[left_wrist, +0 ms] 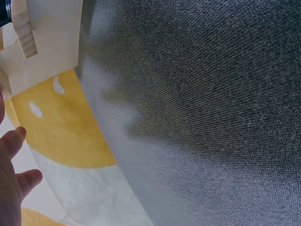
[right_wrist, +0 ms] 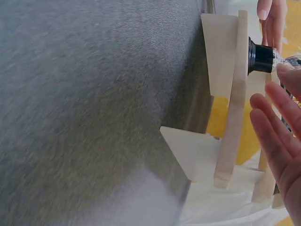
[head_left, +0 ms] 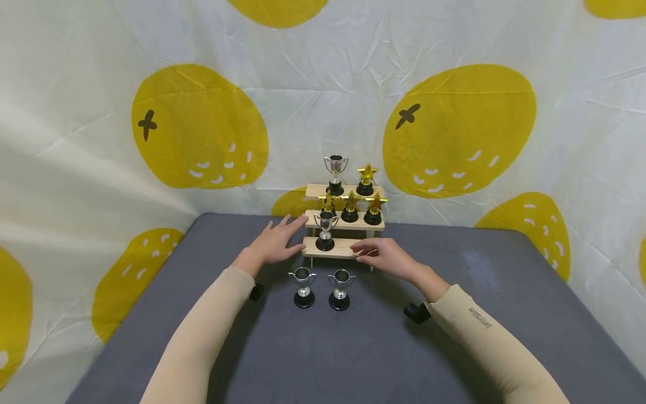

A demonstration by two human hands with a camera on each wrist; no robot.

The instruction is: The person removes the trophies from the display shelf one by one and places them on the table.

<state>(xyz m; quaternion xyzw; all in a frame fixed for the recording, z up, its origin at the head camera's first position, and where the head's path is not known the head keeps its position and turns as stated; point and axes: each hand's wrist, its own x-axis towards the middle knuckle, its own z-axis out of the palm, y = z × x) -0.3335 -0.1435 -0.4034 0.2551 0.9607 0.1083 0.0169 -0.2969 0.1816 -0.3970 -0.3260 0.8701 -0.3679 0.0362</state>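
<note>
A small three-step wooden stand (head_left: 337,253) is between the two hands. My left hand (head_left: 275,241) is at the stand's left side with fingers spread, its fingertips by the middle step's end; I cannot tell whether they touch. My right hand (head_left: 388,258) hovers at the bottom step's right end, fingers loosely bent and nothing between them. A silver trophy cup (head_left: 326,224) on a black base stands on the bottom step, also visible as a black base (right_wrist: 261,57) in the right wrist view. Two more silver cups, left (head_left: 303,283) and right (head_left: 341,286), stand upright on the table before the stand.
On the top step are a silver cup (head_left: 335,168) and a gold star trophy (head_left: 367,177). Three gold star trophies (head_left: 350,207) line the middle step. The grey cloth-covered table (head_left: 323,359) meets a white curtain (head_left: 313,129) with yellow fruit prints behind.
</note>
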